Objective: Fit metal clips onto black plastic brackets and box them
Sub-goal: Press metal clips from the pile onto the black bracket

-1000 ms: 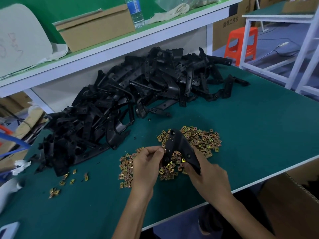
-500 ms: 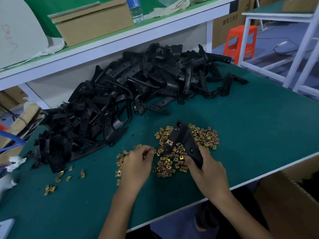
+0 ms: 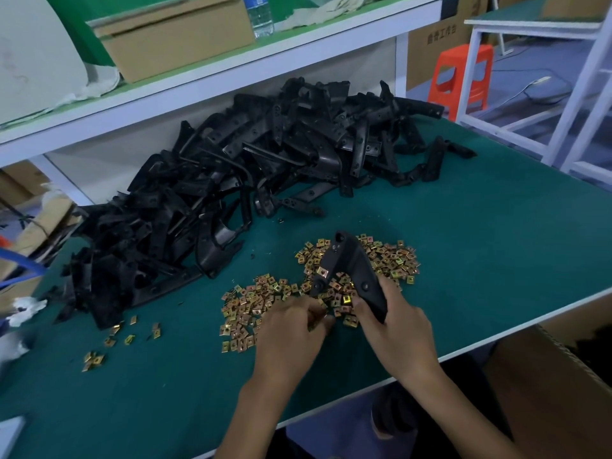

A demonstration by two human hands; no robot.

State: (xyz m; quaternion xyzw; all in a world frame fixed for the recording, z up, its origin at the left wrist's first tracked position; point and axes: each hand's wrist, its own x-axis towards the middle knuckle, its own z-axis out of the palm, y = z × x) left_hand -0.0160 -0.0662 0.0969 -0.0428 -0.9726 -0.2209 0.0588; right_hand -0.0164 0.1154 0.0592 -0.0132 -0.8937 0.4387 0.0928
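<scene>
My right hand (image 3: 394, 323) grips the lower end of a black plastic bracket (image 3: 347, 263), which stands tilted over a heap of brass-coloured metal clips (image 3: 387, 260). One clip sits fitted on the bracket's left arm. My left hand (image 3: 291, 329) lies on the near part of the clip heap (image 3: 251, 299), fingertips curled down among the clips beside the bracket's foot. Whether a clip is pinched there is hidden by the fingers. A big pile of loose black brackets (image 3: 231, 180) fills the back of the green table (image 3: 480, 243).
A brown carton (image 3: 543, 392) stands open below the table's right front edge. A few stray clips (image 3: 109, 342) lie at the front left. The white shelf above carries a cardboard box (image 3: 175, 38) and a water bottle (image 3: 261, 14). An orange stool (image 3: 460, 77) stands behind the table.
My left hand left the bracket's arm and dropped to the clip heap, then reached right toward the bracket's foot. The right hand keeps holding the bracket in about the same spot.
</scene>
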